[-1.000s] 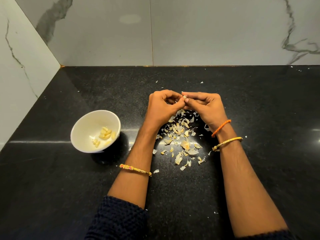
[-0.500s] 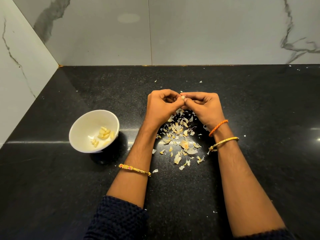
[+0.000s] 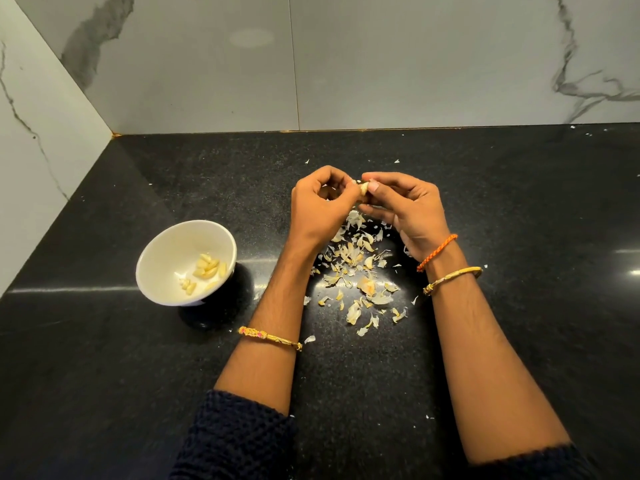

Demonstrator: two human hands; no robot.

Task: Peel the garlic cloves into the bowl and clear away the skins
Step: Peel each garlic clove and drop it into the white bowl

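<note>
I had one garlic clove (image 3: 363, 187) pinched between both sets of fingers — my left hand (image 3: 320, 206) curled on its near end, my right hand (image 3: 407, 209) nipping the far end — above the skins (image 3: 360, 271) scattered on the black tabletop (image 3: 519, 202). It felt small, firm and light, I judged, its papery skin brittle and quick to flake, so the tip was the place to take hold. One white bowl (image 3: 162, 251) stood to my left with roughly a dozen peeled cloves (image 3: 207, 268) inside; the skins were too many to count
</note>
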